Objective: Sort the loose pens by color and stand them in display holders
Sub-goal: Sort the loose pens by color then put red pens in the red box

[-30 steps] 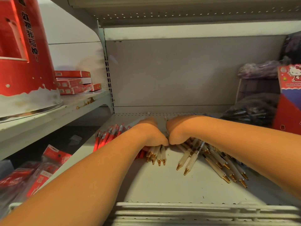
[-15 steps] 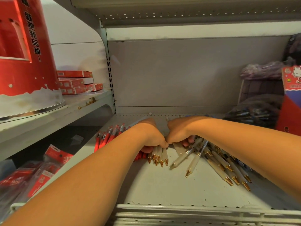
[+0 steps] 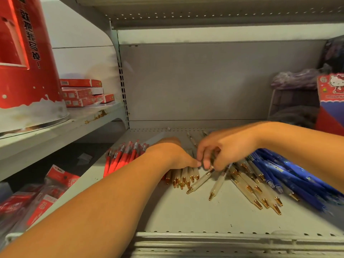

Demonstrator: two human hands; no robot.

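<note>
Left hand (image 3: 173,155) is curled over a bundle of cream plastic pens with gold tips (image 3: 183,176), which is held down on the grey metal shelf (image 3: 186,218) near its middle, tips toward the front edge. Right hand (image 3: 225,149) is set just beside it, and the two hands almost touch at the fingertips. Its fingers (image 3: 207,162) are curled down onto the upper end of one loose cream pen (image 3: 199,181). Because of blur there, it cannot be told whether that pen is pinched or only touched.

More loose cream gold-tipped pens (image 3: 256,190) are fanned out right of centre, tips toward the front edge. A pile of red plastic pens (image 3: 126,157) is laid toward the left edge, partly hidden by the left forearm. A pile of blue plastic pens (image 3: 292,177) is heaped toward the right edge, touching the cream fan. No display holder can be made out on this shelf.

Step judged: cream pens are being gathered singly into the left-hand bundle. Colour groups look roughly formed, and standing has not yet begun.

To be done well:
- Each loose pen should be taken by the barrel and turned so the gold tips match.
- It should then be slid in alongside the bundle, not dropped across it.
- The bundle should be squeezed lightly so the round barrels cannot roll out.
- The border with the blue pile should be checked so no blue pen is swept in.
- Tips should be evened before any lift.
</note>
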